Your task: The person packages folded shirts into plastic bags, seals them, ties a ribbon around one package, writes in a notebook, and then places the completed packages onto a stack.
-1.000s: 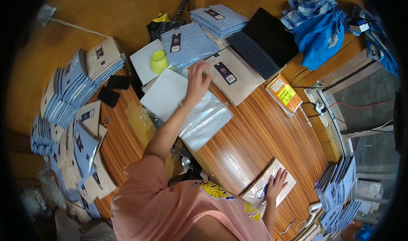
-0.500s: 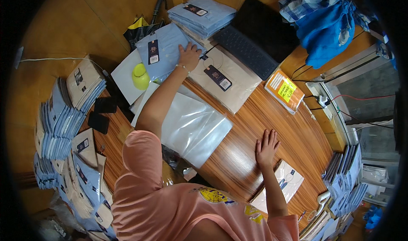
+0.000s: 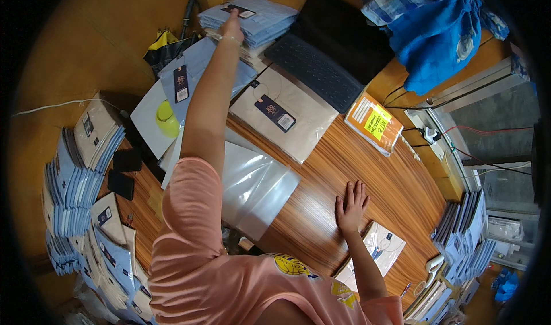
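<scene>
My left hand [image 3: 231, 28] reaches to the front edge of a stack of bagged, folded light-blue shirts [image 3: 267, 16] at the back. One digit lies on the top shirt near its dark tag; the others are hidden at the edge, and the hand looks closed on it. Below my left arm lies another folded blue shirt [image 3: 198, 61] with a dark hang tag. A bagged beige garment [image 3: 310, 124] with a dark hang tag [image 3: 275, 113] sits to the right. My right hand [image 3: 351, 208] rests flat on the wooden table, fingers stretched, holding nothing.
Clear plastic bags [image 3: 252, 181] lie before me, beside a yellow-green round object [image 3: 167, 119]. A laptop [image 3: 321, 67] and an orange packet [image 3: 376, 124] are on the table. Stacked shirts stand left [image 3: 74, 181] and right [image 3: 462, 227]. A beige packet [image 3: 387, 247] lies under my right forearm.
My left hand has moved from the blue shirt on the table up and away to the stack behind it. The right hand stays flat on the table. The whole view has shifted slightly.
</scene>
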Motion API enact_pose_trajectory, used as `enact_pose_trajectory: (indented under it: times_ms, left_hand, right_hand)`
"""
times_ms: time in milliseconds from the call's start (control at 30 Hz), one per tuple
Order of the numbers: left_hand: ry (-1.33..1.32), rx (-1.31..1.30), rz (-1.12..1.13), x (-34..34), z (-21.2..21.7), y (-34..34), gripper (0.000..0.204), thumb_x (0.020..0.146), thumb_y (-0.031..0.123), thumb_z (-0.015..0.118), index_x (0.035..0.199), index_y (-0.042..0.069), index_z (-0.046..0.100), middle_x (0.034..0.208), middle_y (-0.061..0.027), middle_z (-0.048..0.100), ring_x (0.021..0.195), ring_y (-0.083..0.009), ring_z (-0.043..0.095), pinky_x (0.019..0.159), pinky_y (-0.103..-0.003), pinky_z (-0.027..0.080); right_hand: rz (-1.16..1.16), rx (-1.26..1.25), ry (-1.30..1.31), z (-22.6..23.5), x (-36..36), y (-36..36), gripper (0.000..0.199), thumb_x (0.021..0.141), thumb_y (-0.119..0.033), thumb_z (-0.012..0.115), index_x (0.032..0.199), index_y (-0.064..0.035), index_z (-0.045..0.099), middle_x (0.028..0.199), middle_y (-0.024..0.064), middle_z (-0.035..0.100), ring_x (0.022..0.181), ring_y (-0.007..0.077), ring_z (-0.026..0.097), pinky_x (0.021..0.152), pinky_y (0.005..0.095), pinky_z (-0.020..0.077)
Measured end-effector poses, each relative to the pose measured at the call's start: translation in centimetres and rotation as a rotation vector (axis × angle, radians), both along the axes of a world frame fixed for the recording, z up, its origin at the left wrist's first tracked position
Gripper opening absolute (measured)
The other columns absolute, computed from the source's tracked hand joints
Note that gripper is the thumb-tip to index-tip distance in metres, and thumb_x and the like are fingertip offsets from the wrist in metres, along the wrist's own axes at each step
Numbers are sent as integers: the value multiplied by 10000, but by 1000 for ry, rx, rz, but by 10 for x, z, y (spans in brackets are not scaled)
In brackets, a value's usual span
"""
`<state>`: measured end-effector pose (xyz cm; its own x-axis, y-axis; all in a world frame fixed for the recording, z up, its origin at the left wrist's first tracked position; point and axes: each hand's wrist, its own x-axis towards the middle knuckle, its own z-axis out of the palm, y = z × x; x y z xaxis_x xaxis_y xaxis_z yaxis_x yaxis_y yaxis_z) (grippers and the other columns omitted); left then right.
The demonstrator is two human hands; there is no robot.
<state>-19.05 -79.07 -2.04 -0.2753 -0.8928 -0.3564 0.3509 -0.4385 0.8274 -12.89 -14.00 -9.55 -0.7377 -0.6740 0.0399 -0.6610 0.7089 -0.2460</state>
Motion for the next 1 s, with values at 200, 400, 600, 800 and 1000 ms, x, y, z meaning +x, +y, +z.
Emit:
enact_pose_trajectory:
  times_ms: [200, 400, 600, 800, 1000]
  left_hand:
    - [29, 120, -299, -29, 24, 41, 624, 748, 430, 651, 1239, 95, 461, 1313, -121, 445, 1182, -340, 417, 946, -570, 299]
    - [197, 192, -270, 4, 10, -2, 517, 780, 343, 626, 1220, 110, 487, 1286, -105, 474, 1158, -335, 445, 969, -563, 295]
    - [166, 38, -155, -10, -24, 4, 436, 790, 211, 617, 1189, 60, 525, 1225, -97, 528, 1110, -308, 489, 981, -498, 319]
    - [258, -69, -102, 11, -29, -5, 411, 793, 171, 608, 1169, 30, 521, 1176, -98, 546, 1104, -287, 493, 964, -485, 352]
    - [315, -136, -52, 73, 38, 44, 366, 817, 161, 606, 1151, 35, 530, 1160, -111, 551, 1073, -289, 511, 950, -471, 385]
  right_hand:
    - [-86, 14, -29, 0, 2, 11, 574, 862, -350, 487, 1357, -91, 356, 1432, 176, 254, 1344, 338, 181, 1064, 549, 68]
    - [-41, 20, -18, 2, 0, 4, 567, 863, -354, 493, 1348, -88, 369, 1431, 182, 253, 1341, 343, 188, 1057, 559, 86]
    - [-71, 43, -14, 0, 0, 8, 567, 864, -372, 498, 1348, -102, 374, 1434, 176, 251, 1342, 340, 189, 1057, 558, 94]
    - [-64, 27, -4, -1, -1, 9, 576, 861, -374, 501, 1355, -111, 364, 1436, 165, 253, 1344, 329, 189, 1057, 556, 97]
    - [-50, 3, 19, -5, 1, 11, 581, 860, -359, 498, 1364, -113, 350, 1442, 162, 244, 1346, 326, 186, 1053, 567, 91]
